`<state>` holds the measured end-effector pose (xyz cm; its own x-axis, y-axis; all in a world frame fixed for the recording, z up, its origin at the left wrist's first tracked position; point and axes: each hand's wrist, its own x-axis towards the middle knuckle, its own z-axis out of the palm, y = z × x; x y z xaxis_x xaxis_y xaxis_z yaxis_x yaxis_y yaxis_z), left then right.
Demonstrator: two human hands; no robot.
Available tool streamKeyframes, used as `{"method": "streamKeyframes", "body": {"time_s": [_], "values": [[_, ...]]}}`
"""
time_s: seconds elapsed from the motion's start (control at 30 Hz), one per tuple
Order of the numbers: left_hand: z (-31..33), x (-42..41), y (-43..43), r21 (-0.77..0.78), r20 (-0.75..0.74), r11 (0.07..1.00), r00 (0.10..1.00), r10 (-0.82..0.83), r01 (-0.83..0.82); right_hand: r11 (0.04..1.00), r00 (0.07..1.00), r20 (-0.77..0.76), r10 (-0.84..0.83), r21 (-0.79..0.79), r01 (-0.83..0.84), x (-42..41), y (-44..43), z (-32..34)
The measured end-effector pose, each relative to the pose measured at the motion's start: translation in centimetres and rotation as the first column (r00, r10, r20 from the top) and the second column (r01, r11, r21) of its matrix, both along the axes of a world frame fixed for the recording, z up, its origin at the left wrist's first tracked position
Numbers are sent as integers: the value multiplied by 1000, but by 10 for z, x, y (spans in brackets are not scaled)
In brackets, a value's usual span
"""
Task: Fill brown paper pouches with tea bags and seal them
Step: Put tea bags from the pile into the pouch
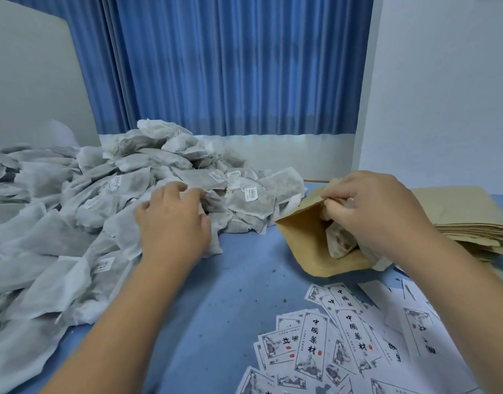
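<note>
Brown paper pouch (301,237) lies on the blue counter (230,280). The right hand (378,214) pinches its upper lip agape over crumpled tea bags (338,240). Left hand (173,220) rests bent-fingered on the gauzy grey pile (131,177), grip unclear.

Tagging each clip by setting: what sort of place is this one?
Likely a small hand-packing workroom: a big loose heap of tea bags on a blue table, a stack of empty brown pouches, and printed labels scattered nearby. The right hand grips one part-filled pouch.
</note>
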<state>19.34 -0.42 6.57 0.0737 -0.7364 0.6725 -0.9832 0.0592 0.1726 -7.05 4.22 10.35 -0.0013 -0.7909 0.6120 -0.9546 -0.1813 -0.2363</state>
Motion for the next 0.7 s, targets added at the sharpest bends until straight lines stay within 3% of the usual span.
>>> {"method": "streamKeyframes", "body": {"time_s": [0.07,0.17,0.4,0.5,0.57,0.7], "values": [[-4,16,-2,114,-23,984,990,138,-135,1000,1000,11,3,15,-3,0,0,0],[-12,23,-7,248,-6,950,980,199,-191,999,999,31,11,33,-12,1,1,-1],[-14,38,-15,189,-20,955,971,238,-230,998,997,65,30,46,-33,0,1,0],[-14,31,-13,97,-87,993,993,79,-71,999,998,63,25,46,-28,0,1,0],[-12,17,-8,5,-88,994,990,-113,114,999,998,59,23,45,-26,-1,1,0],[-14,-24,11,-147,38,845,857,-514,514,999,997,72,15,45,-18,-2,0,0]]}}
